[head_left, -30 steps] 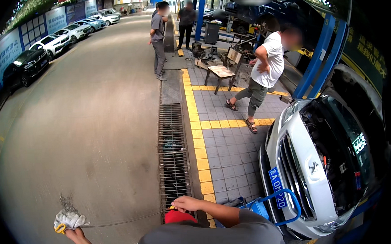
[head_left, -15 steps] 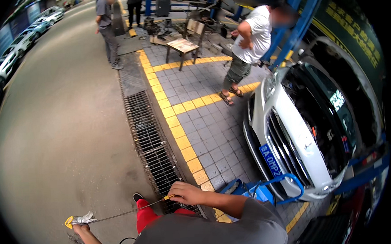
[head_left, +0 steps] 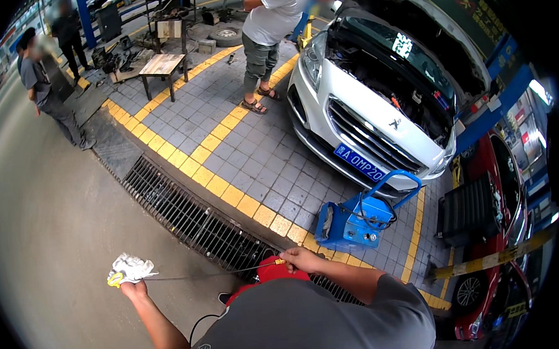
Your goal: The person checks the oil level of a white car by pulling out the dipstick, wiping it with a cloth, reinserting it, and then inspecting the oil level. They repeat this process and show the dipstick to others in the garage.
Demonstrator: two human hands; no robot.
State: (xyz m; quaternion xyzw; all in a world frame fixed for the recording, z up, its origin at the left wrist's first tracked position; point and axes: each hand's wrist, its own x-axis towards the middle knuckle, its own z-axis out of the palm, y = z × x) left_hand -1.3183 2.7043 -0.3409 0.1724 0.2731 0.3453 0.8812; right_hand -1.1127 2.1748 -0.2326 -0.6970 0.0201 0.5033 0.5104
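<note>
A long thin dipstick (head_left: pixel 215 274) stretches between my two hands in front of my body. My left hand (head_left: pixel 134 288) is closed round its end with the yellow loop (head_left: pixel 114 280), and a crumpled white cloth (head_left: pixel 132 267) is bunched at the same hand. At the other end, my right hand (head_left: pixel 301 260) pinches the yellow tip (head_left: pixel 279 262) between its fingers. Both hands are at about the same height, over the paved floor and the drain grating (head_left: pixel 193 217).
A white car (head_left: pixel 378 131) with its bonnet up stands ahead right. Nearer is a blue wheeled machine (head_left: pixel 352 227) with a tubular handle. A person in a white shirt (head_left: pixel 277 16) stands by the car; others are far left. A wooden chair (head_left: pixel 162 65) and red car (head_left: pixel 503 163) also show.
My view has swung to the right, bringing the white car and the blue machine further into the picture. Both hands still hold the dipstick, and the cloth appears more spread out.
</note>
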